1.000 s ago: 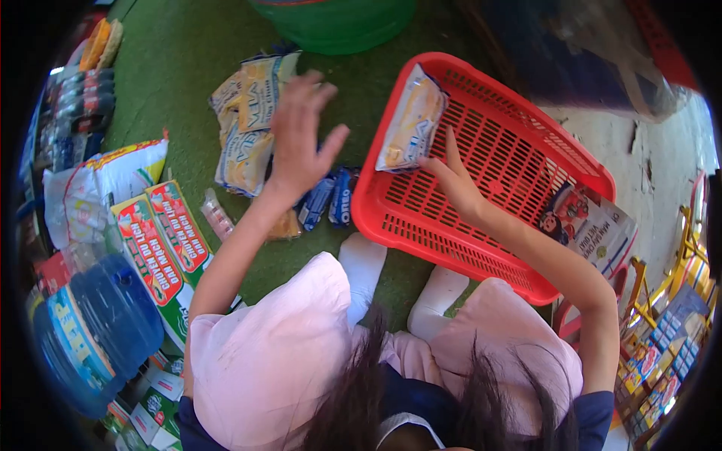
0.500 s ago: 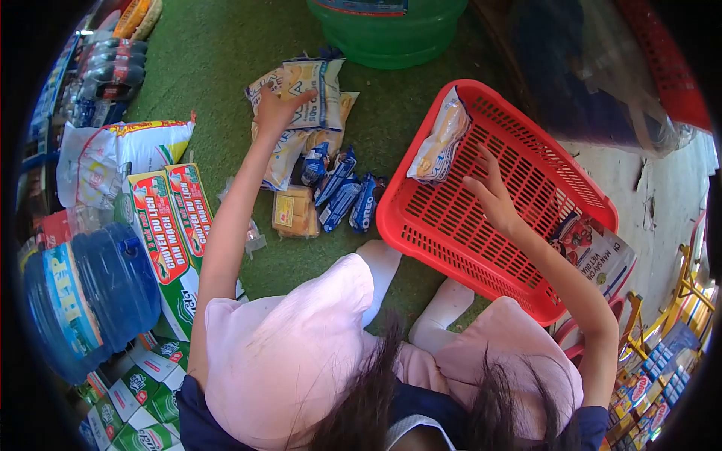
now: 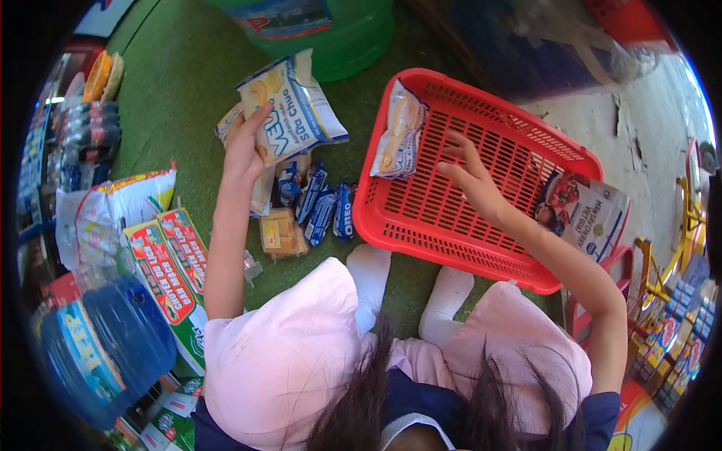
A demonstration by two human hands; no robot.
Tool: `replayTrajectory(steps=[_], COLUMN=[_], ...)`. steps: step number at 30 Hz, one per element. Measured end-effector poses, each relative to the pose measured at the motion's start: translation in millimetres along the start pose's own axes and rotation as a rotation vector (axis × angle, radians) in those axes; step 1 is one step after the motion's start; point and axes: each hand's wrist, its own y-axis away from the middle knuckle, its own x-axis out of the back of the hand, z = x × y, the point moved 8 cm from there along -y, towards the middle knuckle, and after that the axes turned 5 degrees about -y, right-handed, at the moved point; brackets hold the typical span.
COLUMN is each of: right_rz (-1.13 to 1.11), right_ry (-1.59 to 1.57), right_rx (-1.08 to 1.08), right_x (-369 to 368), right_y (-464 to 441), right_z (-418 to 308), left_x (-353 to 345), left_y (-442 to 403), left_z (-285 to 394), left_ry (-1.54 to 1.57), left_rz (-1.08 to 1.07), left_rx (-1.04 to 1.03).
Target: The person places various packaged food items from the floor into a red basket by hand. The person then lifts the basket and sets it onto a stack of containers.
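My left hand [image 3: 242,144] is closed in a pinch, thumb on the front of one white-and-yellow plastic packet with blue lettering [image 3: 301,105], which is up over the green carpet [image 3: 169,83], left of the basket. More of that kind show behind and below it; overlapped, can't count. My right hand [image 3: 475,180] is half open, fingers apart, holding nothing, above one red slotted plastic basket [image 3: 481,272]; can't tell if it's touching. Inside, left end: one white-and-yellow packet [image 3: 402,131]. Right end: one printed cherry packet [image 3: 594,218], can't tell if inside. On the carpet, between basket and left forearm: four small blue Oreo packs [image 3: 320,216], one square tan clear-wrapped pack [image 3: 284,233].
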Motion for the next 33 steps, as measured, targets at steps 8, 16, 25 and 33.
replayTrajectory(steps=[8, 16, 25, 33], right_rz=[-0.226, -0.096, -0.120, -0.063], right_ry=[-0.328, -0.322, -0.177, -0.003], right_rx=[0.053, -0.348, -0.019, 0.027], right_x=[-50.0, -23.1, -18.8, -10.0], right_y=[31.4, 14.2, -15.1, -29.6], right_z=[-38.0, 40.6, 35.3, 34.8], left_x=[-148.0, -183.0, -4.0, 135.4], left_y=[66.4, 67.2, 7.4, 8.0], left_z=[-25.5, -71.6, 26.1, -23.4], left_ry=[-0.119, -0.625, -0.734, -1.117], left_rz=[-0.508, -0.617, 0.266, 0.282], left_rx=[0.152, 0.041, -0.379, -0.009])
